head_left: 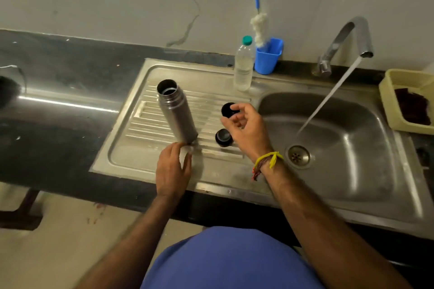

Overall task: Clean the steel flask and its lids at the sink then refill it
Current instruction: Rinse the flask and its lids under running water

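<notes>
Standing flask (176, 112) between hands, nearest left hand (172, 169).

Brushed steel flask (176, 112), ribbed dull metal drainboard (131, 148), glossy, probably plastic, black lids (223, 138), clear plastic bottle (244, 67)

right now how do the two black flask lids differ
The black round lid in the right hand is held up, pinched by fingertips, broad dark face showing. The black lid on the ribbed draining board lies untouched by that hand's wrist, showing a shiny rim. Both are small, round, black, and off the open steel flask.
</notes>
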The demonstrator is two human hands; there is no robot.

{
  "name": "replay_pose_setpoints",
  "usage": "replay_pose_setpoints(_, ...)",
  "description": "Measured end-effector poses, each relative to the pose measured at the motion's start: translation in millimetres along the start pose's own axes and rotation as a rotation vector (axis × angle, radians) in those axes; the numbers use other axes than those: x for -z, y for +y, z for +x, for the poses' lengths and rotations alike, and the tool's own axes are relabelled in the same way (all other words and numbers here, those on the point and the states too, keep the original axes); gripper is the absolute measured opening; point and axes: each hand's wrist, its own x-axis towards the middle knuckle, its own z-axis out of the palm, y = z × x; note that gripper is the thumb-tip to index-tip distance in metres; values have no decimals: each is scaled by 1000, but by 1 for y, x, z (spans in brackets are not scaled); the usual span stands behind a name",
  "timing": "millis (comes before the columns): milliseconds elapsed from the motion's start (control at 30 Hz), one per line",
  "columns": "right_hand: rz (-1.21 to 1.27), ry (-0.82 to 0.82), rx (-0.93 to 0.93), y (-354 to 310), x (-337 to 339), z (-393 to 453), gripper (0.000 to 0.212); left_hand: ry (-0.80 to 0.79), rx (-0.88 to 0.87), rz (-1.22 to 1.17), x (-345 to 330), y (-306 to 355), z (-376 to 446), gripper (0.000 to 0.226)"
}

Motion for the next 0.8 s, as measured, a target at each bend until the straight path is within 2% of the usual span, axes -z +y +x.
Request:
replay_pose_setpoints(100,-98,-107,76,-17,-33,0,56,-121,145,7,11,-23,-4,45)
replay_pose_setpoints(233,-256,-238,149,-42,-71,13,95,-221,171,-20,15,-33,-1,52)
replay_pose_setpoints(300,-288,-263,140,-53,-87,23,107,-251,180,-5,15,-33,1,56)
replay_pose_setpoints(367,-289,-233,172,-59,-98,30,103,-252,183,-10,15,-32,3,56)
replay_pose_setpoints(467,-211,-148,233,-58,-100,33,71,-224,181,-51,18,-25,9,54)
replay_pose_setpoints(533,-135,-61,250,-59,-91,29,59,-191,144,-67,21,-15,17,54)
replay_pose_setpoints(700,117,164,258,-68,-39,14,51,-80,32,-95,21,16,48,51)
replay_pose_setpoints(800,214,293,235,-65,12,7,51,-89,-44,-160,11,37,66,60)
